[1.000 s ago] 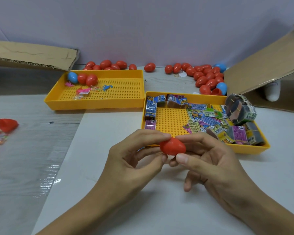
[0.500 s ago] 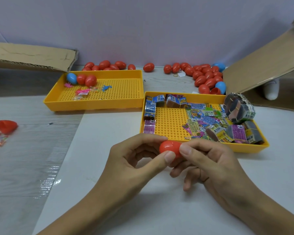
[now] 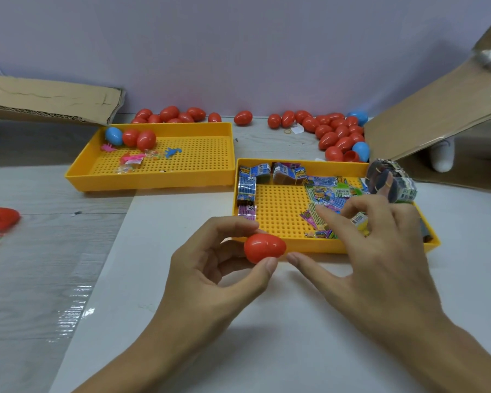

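The white tabletop [image 3: 182,321] lies under both hands. Just beyond the fingertips sits a yellow perforated tray [image 3: 318,246] of printed leaflets [image 3: 326,194], and a second yellow tray [image 3: 153,182] stands farther off, left of the fingers. The right hand [image 3: 380,259] is spread wide and holds nothing. Its fingers hover over the leaflets, and its thumb is just beside the egg but apart from it. The left hand [image 3: 210,279] is narrowed to a pinch, thumb below and forefinger above, on the red plastic egg [image 3: 264,247], held closed at the tray's near wall.
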The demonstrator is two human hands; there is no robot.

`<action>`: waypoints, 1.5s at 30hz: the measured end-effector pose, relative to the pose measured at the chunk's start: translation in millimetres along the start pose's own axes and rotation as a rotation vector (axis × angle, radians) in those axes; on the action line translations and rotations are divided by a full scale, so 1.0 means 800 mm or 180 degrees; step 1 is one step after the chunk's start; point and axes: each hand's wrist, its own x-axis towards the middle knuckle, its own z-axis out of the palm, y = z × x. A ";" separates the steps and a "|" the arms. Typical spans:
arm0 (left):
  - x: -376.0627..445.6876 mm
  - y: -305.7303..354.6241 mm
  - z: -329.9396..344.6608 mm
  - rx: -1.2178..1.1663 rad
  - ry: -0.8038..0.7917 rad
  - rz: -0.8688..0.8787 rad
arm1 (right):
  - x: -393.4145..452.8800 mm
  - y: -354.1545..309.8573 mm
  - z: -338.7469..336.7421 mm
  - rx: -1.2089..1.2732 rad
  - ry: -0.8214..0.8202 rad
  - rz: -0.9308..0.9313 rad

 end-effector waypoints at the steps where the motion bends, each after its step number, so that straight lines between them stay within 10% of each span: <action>1: 0.000 0.000 0.000 -0.0009 -0.0004 -0.0001 | 0.001 0.002 0.001 -0.0144 -0.0104 0.0108; 5: 0.000 -0.001 -0.001 0.0088 -0.0107 -0.0001 | 0.001 0.006 0.007 -0.0099 -0.0605 0.0581; 16: -0.001 0.001 -0.002 0.0054 -0.0138 -0.0020 | -0.002 -0.002 -0.006 0.2068 0.0233 0.0272; 25: -0.002 0.008 0.001 0.0352 -0.0711 -0.0038 | -0.016 -0.028 -0.013 0.4013 -0.1032 0.1036; 31: 0.001 -0.001 0.002 0.0564 -0.0500 0.0189 | -0.014 -0.026 -0.017 0.4064 -0.1340 0.1246; 45: 0.006 -0.003 0.000 0.0076 -0.0382 0.0225 | -0.016 -0.024 -0.023 0.2535 -0.0110 0.0267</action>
